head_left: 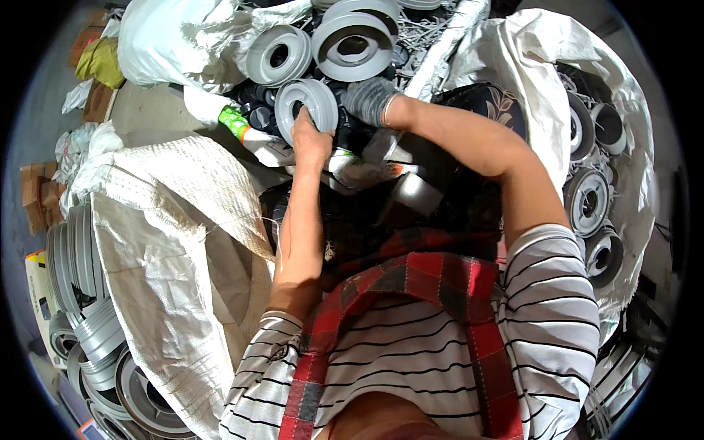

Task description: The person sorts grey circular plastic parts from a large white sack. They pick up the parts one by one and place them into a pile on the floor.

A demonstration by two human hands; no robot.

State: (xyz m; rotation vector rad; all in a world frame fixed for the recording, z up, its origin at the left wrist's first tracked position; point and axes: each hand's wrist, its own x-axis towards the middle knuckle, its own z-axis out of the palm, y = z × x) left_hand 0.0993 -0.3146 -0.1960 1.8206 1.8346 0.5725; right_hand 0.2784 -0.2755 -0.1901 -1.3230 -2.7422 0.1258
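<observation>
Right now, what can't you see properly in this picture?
In the head view:
Left hand: some fingers hide behind the grey ring.
Right hand: its palm is turned away, so its grip is hidden.
Lower-left rings: partly behind the white sack.
Top-left bag: cut off by the upper edge.

Before me, my left fingers point(302, 121) are on the near side of a ring point(323, 103), and my right fingers point(361, 103) are just right of it. Small round parts point(259, 116) lie left of that ring. Behind it sit a second ring point(262, 55) and, to its right, a third ring point(326, 57); thin strips point(436, 35) lie further right. Left of my forearm is one sack point(147, 293), with stacked rings point(66, 257) on its outer side. On my right, another sack point(635, 213) holds spools point(587, 202). Boxes point(38, 194) lie far left.
</observation>
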